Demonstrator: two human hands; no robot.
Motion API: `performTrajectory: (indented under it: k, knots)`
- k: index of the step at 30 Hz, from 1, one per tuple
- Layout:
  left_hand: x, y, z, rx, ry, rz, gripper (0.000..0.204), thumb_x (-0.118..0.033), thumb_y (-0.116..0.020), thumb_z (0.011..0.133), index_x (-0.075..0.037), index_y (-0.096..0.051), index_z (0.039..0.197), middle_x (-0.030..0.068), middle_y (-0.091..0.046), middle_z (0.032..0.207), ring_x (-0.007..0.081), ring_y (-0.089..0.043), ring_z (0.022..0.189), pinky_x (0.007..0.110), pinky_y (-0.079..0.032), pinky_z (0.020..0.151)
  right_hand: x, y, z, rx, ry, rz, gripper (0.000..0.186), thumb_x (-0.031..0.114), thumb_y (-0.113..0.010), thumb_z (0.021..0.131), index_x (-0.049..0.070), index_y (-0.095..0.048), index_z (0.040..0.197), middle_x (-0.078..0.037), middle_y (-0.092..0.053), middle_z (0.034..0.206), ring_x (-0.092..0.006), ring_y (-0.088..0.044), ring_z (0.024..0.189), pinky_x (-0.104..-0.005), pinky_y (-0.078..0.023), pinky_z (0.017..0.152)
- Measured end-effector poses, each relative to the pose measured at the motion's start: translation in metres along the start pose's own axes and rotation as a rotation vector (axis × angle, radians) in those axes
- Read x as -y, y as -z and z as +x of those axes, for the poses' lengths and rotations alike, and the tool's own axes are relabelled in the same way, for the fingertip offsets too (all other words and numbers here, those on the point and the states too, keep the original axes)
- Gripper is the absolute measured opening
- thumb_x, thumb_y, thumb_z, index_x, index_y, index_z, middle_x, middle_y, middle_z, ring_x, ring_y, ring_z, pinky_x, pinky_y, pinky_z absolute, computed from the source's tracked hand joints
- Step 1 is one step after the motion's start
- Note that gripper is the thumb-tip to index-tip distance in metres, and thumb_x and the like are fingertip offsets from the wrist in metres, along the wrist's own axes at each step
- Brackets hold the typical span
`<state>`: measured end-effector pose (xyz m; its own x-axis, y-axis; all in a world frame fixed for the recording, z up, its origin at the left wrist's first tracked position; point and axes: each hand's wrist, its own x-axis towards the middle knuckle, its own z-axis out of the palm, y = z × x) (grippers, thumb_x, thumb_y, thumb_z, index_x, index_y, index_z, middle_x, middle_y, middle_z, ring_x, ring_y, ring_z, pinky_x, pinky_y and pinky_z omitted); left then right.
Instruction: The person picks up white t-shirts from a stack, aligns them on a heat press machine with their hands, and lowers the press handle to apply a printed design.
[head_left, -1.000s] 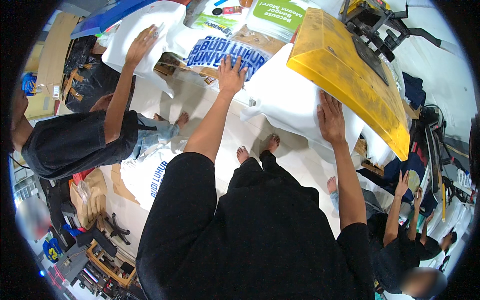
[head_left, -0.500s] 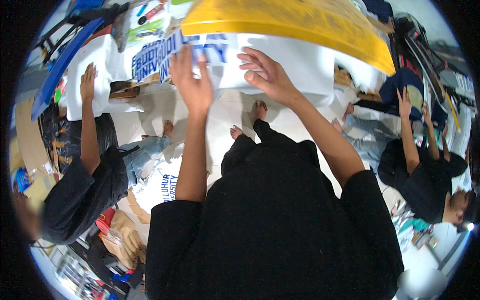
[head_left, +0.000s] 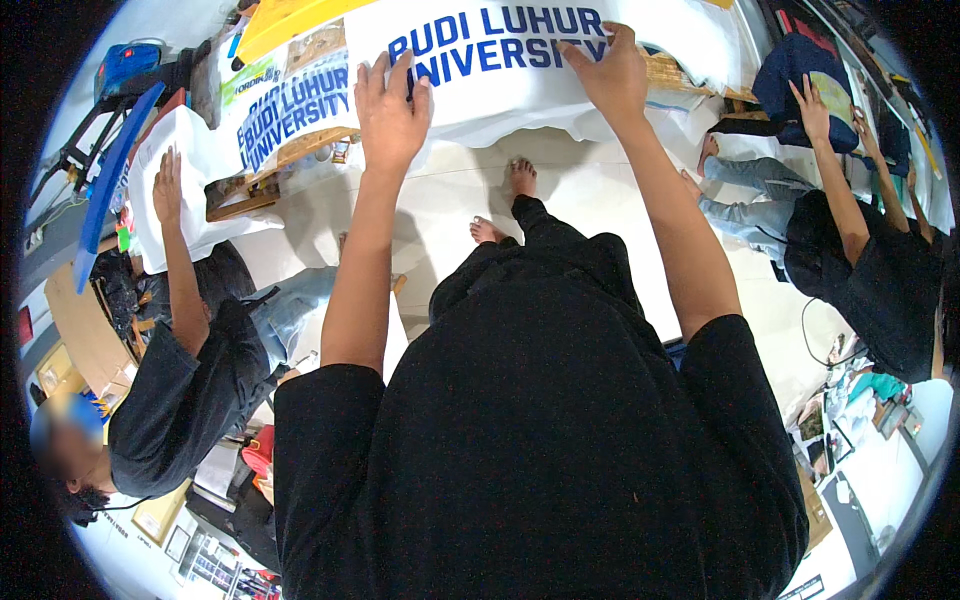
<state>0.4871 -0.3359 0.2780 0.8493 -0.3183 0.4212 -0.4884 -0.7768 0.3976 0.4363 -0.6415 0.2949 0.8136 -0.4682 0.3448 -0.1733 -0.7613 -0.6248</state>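
A white cloth (head_left: pixel 480 100) with bold blue lettering lies across the work surface at the top of the view. My left hand (head_left: pixel 392 115) rests on it at the left end of the lettering, fingers stretched and slightly spread. At the right end of the print is my right hand (head_left: pixel 612 75), its thumb and fingers apart and touching the cloth. Neither hand is closed on anything. Just left of my left hand, white pieces (head_left: pixel 295 115) with the same blue lettering overlap one another. Beyond them, a yellow frame (head_left: pixel 290 25) shows in part at the top edge.
On the left a person's hand (head_left: pixel 168 190) lies on white cloth beside a raised blue frame (head_left: pixel 115 190). On the right another person's hand (head_left: pixel 812 110) touches navy cloth (head_left: pixel 790 85). Wooden boards (head_left: pixel 665 72) show under the white cloth. Below is pale tiled floor (head_left: pixel 440 190).
The yellow frame no longer covers the white cloth, and the blue lettering there shows fully. My right hand has moved right, and the gap between my hands has widened.
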Motion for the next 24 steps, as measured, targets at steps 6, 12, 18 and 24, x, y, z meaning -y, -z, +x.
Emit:
performTrajectory:
  k: [6, 12, 18, 24]
  knots:
    - [0.002, -0.001, -0.003, 0.001, 0.018, -0.002, 0.045, -0.027, -0.063, 0.100, -0.008, -0.063, 0.141, 0.0237, -0.055, 0.149, 0.0532, -0.041, 0.143, 0.058, -0.035, 0.119, -0.011, 0.005, -0.010, -0.046, 0.346, 0.019, 0.058, 0.028, -0.078, 0.092, -0.004, -0.059, 0.137, -0.027, -0.059, 0.141, -0.0439, -0.057, 0.127, -0.0513, -0.044, 0.109]
    - [0.001, -0.006, -0.002, -0.013, 0.023, 0.013, 0.043, -0.023, -0.062, 0.101, -0.005, -0.062, 0.140, 0.0236, -0.055, 0.149, 0.0544, -0.041, 0.143, 0.059, -0.034, 0.119, -0.024, -0.014, -0.028, 0.074, 0.401, -0.200, 0.060, 0.039, -0.066, 0.101, -0.001, -0.057, 0.144, -0.024, -0.052, 0.153, -0.0423, -0.047, 0.143, -0.0575, -0.031, 0.120]
    - [0.001, -0.005, -0.004, -0.023, 0.042, -0.022, 0.042, -0.021, -0.060, 0.102, -0.004, -0.061, 0.141, 0.0254, -0.054, 0.150, 0.0543, -0.041, 0.143, 0.059, -0.035, 0.119, -0.026, -0.017, -0.030, 0.090, 0.380, -0.202, 0.058, 0.037, -0.063, 0.103, -0.001, -0.057, 0.145, -0.024, -0.050, 0.155, -0.0423, -0.044, 0.146, -0.0582, -0.029, 0.122]
    - [0.002, -0.002, -0.004, -0.034, 0.065, -0.047, 0.041, -0.021, -0.058, 0.103, -0.003, -0.061, 0.140, 0.0269, -0.053, 0.149, 0.0536, -0.040, 0.144, 0.058, -0.037, 0.118, -0.021, -0.018, -0.030, 0.101, 0.409, -0.158, 0.054, 0.035, -0.063, 0.103, -0.002, -0.058, 0.142, -0.026, -0.050, 0.155, -0.0435, -0.044, 0.146, -0.0599, -0.031, 0.122]
